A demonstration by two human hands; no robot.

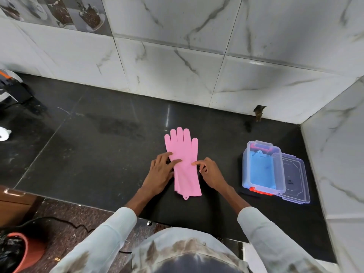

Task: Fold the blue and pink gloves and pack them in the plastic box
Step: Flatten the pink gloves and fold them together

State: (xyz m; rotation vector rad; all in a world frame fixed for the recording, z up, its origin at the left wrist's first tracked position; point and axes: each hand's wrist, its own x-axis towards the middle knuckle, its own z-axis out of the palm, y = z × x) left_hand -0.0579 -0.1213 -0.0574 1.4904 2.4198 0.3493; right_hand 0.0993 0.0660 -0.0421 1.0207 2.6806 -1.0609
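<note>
Pink gloves (184,164): stacked flat on the dark table (98,154), finger ends pointing to the wall, cuffs toward the person.
Left hand (160,172): fingers spread open, pressing the glove's left edge; nothing gripped.
Right hand (210,172): fingers loosely curled, tips touching the right edge; no firm hold evident.
Blue gloves (262,170): folded, already inside the plastic box (264,168).
Lid (295,178): off, lying beside and partly under the box.
Risk, fold: the layers may slide apart, since they are pressed only at the edges.
Risk, packing: springy material may unfold and ride above the rim.
Markings: no readable writing or brand.
</note>
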